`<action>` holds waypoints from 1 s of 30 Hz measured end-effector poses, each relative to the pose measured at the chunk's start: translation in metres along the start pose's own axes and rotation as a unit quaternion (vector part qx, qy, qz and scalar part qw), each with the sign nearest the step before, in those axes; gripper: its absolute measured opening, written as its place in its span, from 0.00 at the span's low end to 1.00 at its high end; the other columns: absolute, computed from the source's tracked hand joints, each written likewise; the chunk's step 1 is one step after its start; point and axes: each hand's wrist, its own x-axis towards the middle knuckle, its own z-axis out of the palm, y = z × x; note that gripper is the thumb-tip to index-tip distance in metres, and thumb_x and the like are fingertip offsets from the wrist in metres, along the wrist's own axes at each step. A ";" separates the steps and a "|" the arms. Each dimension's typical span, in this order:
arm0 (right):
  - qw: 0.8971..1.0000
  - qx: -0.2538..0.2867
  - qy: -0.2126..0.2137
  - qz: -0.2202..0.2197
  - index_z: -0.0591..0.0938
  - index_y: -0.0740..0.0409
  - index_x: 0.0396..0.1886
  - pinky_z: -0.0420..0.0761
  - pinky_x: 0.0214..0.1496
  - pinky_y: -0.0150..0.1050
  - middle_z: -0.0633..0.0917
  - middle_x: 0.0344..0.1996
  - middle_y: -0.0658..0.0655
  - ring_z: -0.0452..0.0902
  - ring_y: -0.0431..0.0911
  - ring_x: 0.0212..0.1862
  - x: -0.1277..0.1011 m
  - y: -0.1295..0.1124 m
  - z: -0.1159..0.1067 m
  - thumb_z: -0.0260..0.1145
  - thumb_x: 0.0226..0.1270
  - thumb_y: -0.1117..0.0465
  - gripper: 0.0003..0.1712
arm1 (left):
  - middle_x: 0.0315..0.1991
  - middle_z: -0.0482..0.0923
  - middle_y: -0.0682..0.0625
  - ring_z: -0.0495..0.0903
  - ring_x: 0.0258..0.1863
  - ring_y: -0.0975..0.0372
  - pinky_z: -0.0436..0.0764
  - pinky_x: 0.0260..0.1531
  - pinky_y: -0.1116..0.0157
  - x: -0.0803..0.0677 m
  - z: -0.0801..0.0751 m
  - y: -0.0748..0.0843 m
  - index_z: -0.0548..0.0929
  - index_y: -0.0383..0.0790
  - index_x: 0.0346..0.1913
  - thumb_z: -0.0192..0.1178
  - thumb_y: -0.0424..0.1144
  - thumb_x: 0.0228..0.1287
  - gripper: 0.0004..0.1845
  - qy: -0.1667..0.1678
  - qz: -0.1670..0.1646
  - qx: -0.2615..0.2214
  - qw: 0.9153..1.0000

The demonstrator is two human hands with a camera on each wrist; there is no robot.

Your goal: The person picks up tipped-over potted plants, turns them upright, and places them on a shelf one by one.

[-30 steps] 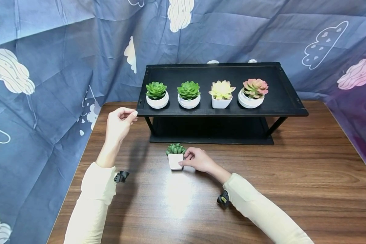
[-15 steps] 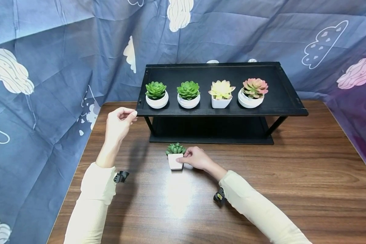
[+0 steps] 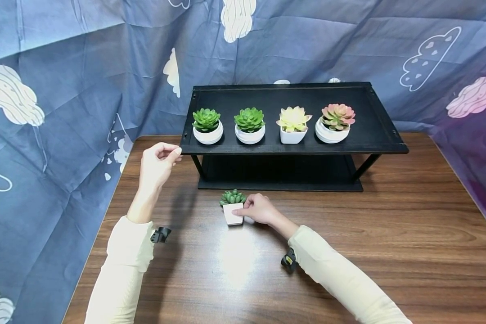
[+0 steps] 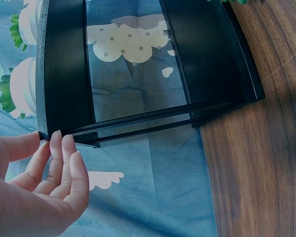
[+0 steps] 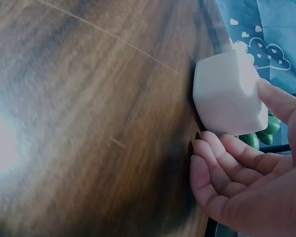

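Note:
At the shelf's front left corner, my left hand (image 3: 155, 164) pinches the edge of the black two-tier shelf (image 3: 275, 150) between thumb and fingers; the left wrist view shows the fingertips (image 4: 56, 136) on that corner. My right hand (image 3: 261, 209) holds a square white pot (image 5: 229, 94) by its right side, thumb on the front face. Dark green succulent leaves (image 3: 232, 197) rise from this pot, which stands on the table in front of the shelf. How far the fingers reach behind the pot is hidden in the head view.
Along the shelf top stand two green succulents (image 3: 205, 120) (image 3: 249, 120), a yellow one (image 3: 294, 120) and a pink one (image 3: 338, 118), all in white pots. The lower tier (image 3: 275, 180) sits just behind the held pot. Wooden tabletop (image 3: 409, 216) extends right; a blue cloud-print cloth (image 3: 105, 58) hangs behind.
My right hand has shifted slightly left, its thumb moving further across the pot's front face. The pot has turned or tilted very slightly. My left hand stays on the shelf corner.

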 end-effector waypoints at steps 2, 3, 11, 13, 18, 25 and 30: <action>1.000 0.002 0.001 -0.003 0.78 0.60 0.24 0.69 0.27 0.32 0.77 0.18 0.50 0.70 0.41 0.24 0.001 0.001 -0.002 0.71 0.50 0.51 0.17 | 0.21 0.78 0.57 0.78 0.20 0.73 0.75 0.25 0.77 0.000 0.000 0.000 0.79 0.22 0.39 0.60 0.30 0.58 0.11 0.000 0.001 -0.002 1.000; 1.000 0.006 0.000 -0.004 0.78 0.60 0.25 0.70 0.27 0.32 0.77 0.18 0.50 0.70 0.41 0.24 0.002 0.002 -0.004 0.71 0.51 0.53 0.16 | 0.21 0.78 0.57 0.78 0.20 0.73 0.75 0.25 0.77 0.000 0.000 0.000 0.79 0.22 0.39 0.60 0.30 0.58 0.10 0.001 0.002 -0.002 1.000; 1.000 0.008 0.010 -0.004 0.77 0.61 0.29 0.70 0.28 0.32 0.77 0.22 0.51 0.71 0.41 0.26 0.004 0.002 -0.006 0.73 0.48 0.52 0.19 | 0.20 0.78 0.58 0.77 0.20 0.73 0.75 0.25 0.76 0.000 0.000 -0.001 0.79 0.23 0.39 0.60 0.30 0.58 0.11 -0.001 -0.001 0.000 1.000; 1.000 -0.008 0.020 -0.005 0.76 0.61 0.29 0.69 0.28 0.32 0.76 0.22 0.51 0.70 0.42 0.27 0.004 0.000 -0.004 0.74 0.46 0.49 0.22 | 0.19 0.77 0.61 0.77 0.20 0.73 0.75 0.25 0.76 0.001 0.000 -0.001 0.79 0.22 0.40 0.60 0.30 0.58 0.11 -0.003 -0.002 -0.004 1.000; 0.999 -0.035 0.041 0.006 0.71 0.60 0.28 0.68 0.26 0.33 0.73 0.21 0.52 0.68 0.45 0.26 0.004 -0.008 0.003 0.75 0.41 0.45 0.28 | 0.18 0.76 0.65 0.77 0.20 0.73 0.74 0.24 0.77 0.002 -0.001 -0.003 0.79 0.22 0.40 0.59 0.29 0.58 0.11 -0.004 -0.006 -0.012 1.000; 0.996 -0.061 0.056 0.025 0.69 0.59 0.29 0.68 0.28 0.35 0.73 0.23 0.55 0.68 0.48 0.29 0.004 -0.013 0.010 0.75 0.40 0.44 0.31 | 0.18 0.76 0.65 0.77 0.20 0.73 0.75 0.25 0.76 0.001 0.000 -0.001 0.78 0.22 0.40 0.59 0.29 0.58 0.11 -0.004 -0.007 -0.008 1.000; 0.996 -0.063 0.053 0.022 0.69 0.59 0.28 0.68 0.28 0.35 0.73 0.23 0.54 0.69 0.47 0.30 0.002 -0.015 0.008 0.76 0.39 0.47 0.29 | 0.19 0.76 0.65 0.77 0.20 0.73 0.75 0.25 0.76 0.000 0.000 0.000 0.78 0.21 0.40 0.59 0.29 0.58 0.11 -0.004 -0.005 -0.010 1.000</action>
